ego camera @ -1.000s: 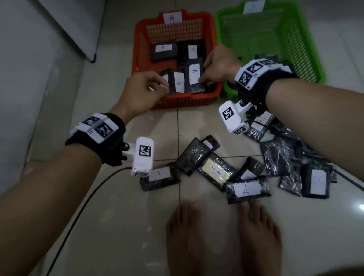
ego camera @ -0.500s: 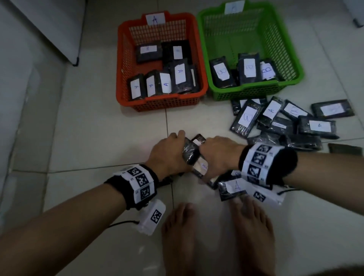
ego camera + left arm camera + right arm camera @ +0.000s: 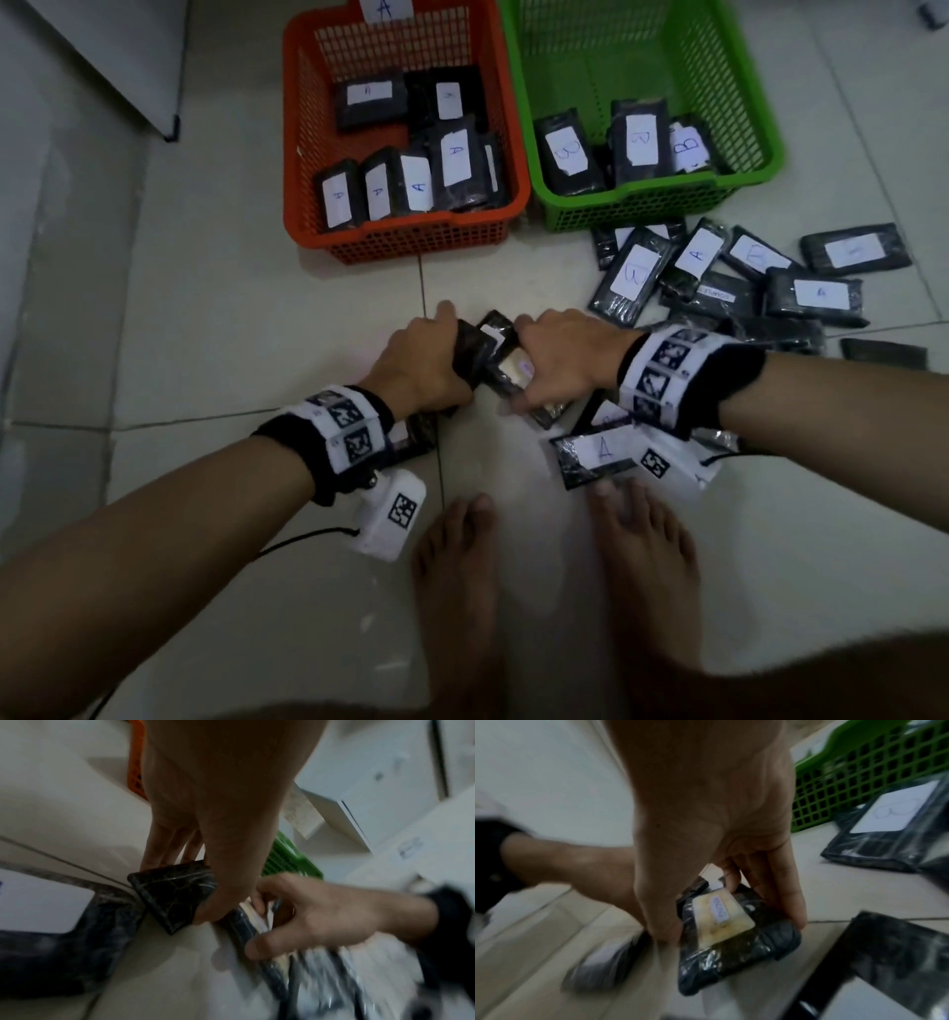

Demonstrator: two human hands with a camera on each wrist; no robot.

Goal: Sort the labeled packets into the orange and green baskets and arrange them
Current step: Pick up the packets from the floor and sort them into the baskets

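Observation:
The orange basket [image 3: 405,241] holds several black packets labelled A. Three packets labelled B stand in the green basket [image 3: 637,205]. On the floor in front of my feet, my left hand [image 3: 452,354] grips a black packet [image 3: 470,349] between thumb and fingers; the left wrist view shows this grip [image 3: 180,892] on the packet's corner [image 3: 174,894]. Right beside it, my right hand [image 3: 534,370] curls round a black packet with a yellowish label [image 3: 513,367], thumb on one edge and fingers on the other [image 3: 731,923]. Both packets sit low, at the floor.
Several loose labelled packets [image 3: 729,288] lie on the tiles right of my hands, below the green basket. Another packet marked A [image 3: 595,452] lies by my right foot [image 3: 642,555]. A white cabinet edge [image 3: 154,77] stands at the far left. A cable [image 3: 308,539] trails from my left wrist.
Both hands left the orange basket and dropped to the floor pile by my feet. Each has since closed on a packet there.

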